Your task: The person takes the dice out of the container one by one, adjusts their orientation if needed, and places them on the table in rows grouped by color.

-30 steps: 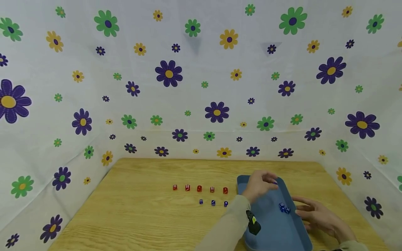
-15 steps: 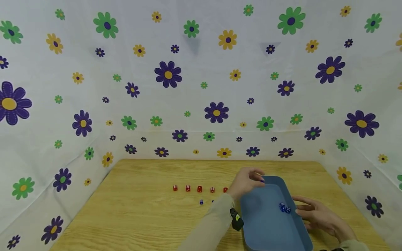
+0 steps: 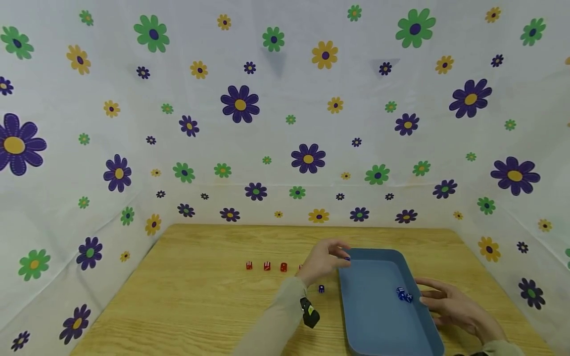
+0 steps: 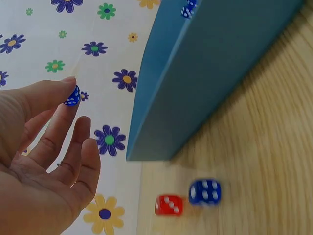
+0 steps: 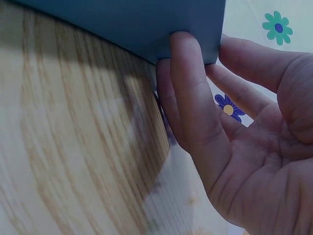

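left hand [image 3: 324, 259] moved leftward, blue die [image 4: 73, 97] carried along (now by far left corner of tray [image 3: 374, 316])

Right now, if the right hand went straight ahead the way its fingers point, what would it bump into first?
The outer wall of the blue tray. The right hand seems to touch it at the fingertips, though depth is hard to judge.

We wear pale khaki sleeves [image 3: 272, 316] reaching both wrists; black angular device [image 3: 312, 319], small yellow-green marking [image 3: 310, 310], at left wrist. Left hand [image 3: 321, 259], right hand [image 3: 458, 309] bare.
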Available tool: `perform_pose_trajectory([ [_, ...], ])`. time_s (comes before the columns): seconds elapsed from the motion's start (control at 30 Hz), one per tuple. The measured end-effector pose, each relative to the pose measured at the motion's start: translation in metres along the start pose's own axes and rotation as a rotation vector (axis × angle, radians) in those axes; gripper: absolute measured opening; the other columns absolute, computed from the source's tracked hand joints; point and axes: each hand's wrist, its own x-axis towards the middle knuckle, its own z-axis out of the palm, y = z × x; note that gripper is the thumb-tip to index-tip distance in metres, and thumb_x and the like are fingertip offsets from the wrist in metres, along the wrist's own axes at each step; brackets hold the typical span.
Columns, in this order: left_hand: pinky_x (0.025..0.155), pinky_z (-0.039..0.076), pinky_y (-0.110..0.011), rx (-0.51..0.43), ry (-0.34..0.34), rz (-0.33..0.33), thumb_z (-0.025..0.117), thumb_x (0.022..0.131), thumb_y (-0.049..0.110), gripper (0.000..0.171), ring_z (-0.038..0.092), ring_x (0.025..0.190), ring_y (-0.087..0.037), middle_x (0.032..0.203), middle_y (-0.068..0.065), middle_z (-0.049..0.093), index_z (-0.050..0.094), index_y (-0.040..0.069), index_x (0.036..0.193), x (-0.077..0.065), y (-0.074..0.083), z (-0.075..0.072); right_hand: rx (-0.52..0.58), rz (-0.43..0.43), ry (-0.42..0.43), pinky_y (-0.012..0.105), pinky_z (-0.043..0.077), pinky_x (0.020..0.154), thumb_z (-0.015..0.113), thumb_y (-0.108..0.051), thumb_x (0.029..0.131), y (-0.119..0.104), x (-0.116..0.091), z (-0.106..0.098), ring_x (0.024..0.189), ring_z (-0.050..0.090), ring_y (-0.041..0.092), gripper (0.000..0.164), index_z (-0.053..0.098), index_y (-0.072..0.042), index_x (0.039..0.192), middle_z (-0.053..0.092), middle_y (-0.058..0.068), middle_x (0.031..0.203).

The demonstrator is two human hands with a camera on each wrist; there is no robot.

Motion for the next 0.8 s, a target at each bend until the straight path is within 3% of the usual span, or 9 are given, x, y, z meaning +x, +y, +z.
perform_pose_trajectory([
  [0.1,0.071,0.052,-0.035,0.02,0.007,-0.009,0.074,0.086,0.008,0.032,0.062,0.087,-0.01,0.098,-0.002,0.069,0.068,0.009,0.118,-0.006,-0.005,-0.011,-0.008,0.006,0.008,0.047,0.056,0.083,0.067,-0.022,0.094,-0.001,0.0,0.001,0.105,0.066,0.025,0.081,0.019,-0.001,0.155,0.048,0.031,0.139],
  [0.3,0.081,0.054,-0.045,0.062,0.04,-0.052,0.074,0.086,0.007,0.03,0.062,0.089,-0.013,0.098,-0.001,0.069,0.069,0.012,0.116,-0.016,-0.013,-0.03,-0.002,0.018,0.009,0.047,0.056,0.083,0.067,-0.021,0.094,-0.002,0.0,0.003,0.105,0.066,0.025,0.08,0.018,0.0,0.155,0.047,0.032,0.139],
  [0.47,0.08,0.054,-0.036,0.135,0.053,-0.058,0.072,0.088,0.007,0.03,0.063,0.092,-0.014,0.1,0.0,0.069,0.068,0.018,0.115,-0.025,-0.02,-0.047,0.01,0.013,-0.01,0.047,0.056,0.084,0.067,-0.02,0.094,-0.003,-0.001,0.003,0.105,0.066,0.025,0.08,0.018,0.001,0.155,0.047,0.031,0.139],
  [0.8,0.076,0.054,-0.034,0.169,0.075,-0.087,0.072,0.087,0.004,0.032,0.063,0.087,-0.015,0.1,-0.006,0.07,0.066,0.007,0.119,-0.036,-0.034,-0.072,0.0,0.009,-0.019,0.046,0.056,0.083,0.066,-0.02,0.094,-0.004,-0.001,0.003,0.105,0.065,0.024,0.08,0.018,0.001,0.154,0.048,0.03,0.139],
])
